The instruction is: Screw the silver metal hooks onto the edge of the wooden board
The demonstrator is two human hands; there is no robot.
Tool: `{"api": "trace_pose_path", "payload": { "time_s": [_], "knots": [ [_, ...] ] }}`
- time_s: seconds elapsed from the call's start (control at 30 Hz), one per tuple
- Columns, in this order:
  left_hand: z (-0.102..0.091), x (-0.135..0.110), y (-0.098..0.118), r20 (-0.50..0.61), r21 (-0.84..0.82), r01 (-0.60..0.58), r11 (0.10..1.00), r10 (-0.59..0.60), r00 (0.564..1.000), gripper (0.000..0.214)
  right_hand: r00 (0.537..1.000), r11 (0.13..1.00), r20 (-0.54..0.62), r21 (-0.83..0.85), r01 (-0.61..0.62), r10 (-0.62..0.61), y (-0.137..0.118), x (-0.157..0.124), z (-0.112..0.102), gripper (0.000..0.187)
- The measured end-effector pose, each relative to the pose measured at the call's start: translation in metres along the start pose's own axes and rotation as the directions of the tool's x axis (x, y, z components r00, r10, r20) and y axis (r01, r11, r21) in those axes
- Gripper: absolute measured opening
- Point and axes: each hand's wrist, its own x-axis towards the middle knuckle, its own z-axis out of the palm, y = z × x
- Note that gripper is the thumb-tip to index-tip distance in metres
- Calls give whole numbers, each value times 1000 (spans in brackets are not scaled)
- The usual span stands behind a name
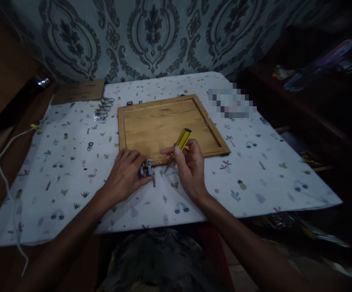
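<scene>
A wooden framed panel (166, 125) lies on the patterned tablecloth. At its near edge, towards the left corner, my left hand (127, 172) closes thumb and fingers round a shiny metal hinge (147, 167). The hinge's flat plate rests against the frame; its cup part sticks out towards me, partly covered by my fingers. Just to the right, my right hand (190, 168) grips a screwdriver (183, 138) by its yellow and black handle. The handle tilts up and right, and the thin shaft slants down-left beside the near edge, apart from the hinge.
Several similar metal fittings (104, 107) lie left of the panel near a brown cardboard piece (80, 90). A small dark-and-metal piece (89, 146) sits on the tablecloth (72, 174). A white cable (3, 170) hangs at the left; a blurred-out item (232, 103) lies at the right.
</scene>
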Motion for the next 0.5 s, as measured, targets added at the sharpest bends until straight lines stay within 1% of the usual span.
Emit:
{"api": "trace_pose_path", "payload": {
  "time_s": [0.07,0.17,0.3,0.5],
  "knots": [
    [-1,1,0,3,4,-11,1000,11,1000,29,999,999,-20,-15,35,-35,-1,-2,1,28],
    [-2,1,1,3,25,-20,999,20,1000,30,998,997,-3,-39,59,-59,0,-5,3,26],
    [-2,2,1,3,42,-21,999,20,1000,35,998,995,37,-75,60,-57,4,-6,3,26],
    [1,0,1,3,45,-8,999,8,1000,36,998,995,52,-88,41,-36,4,-6,5,27]
  ]
}}
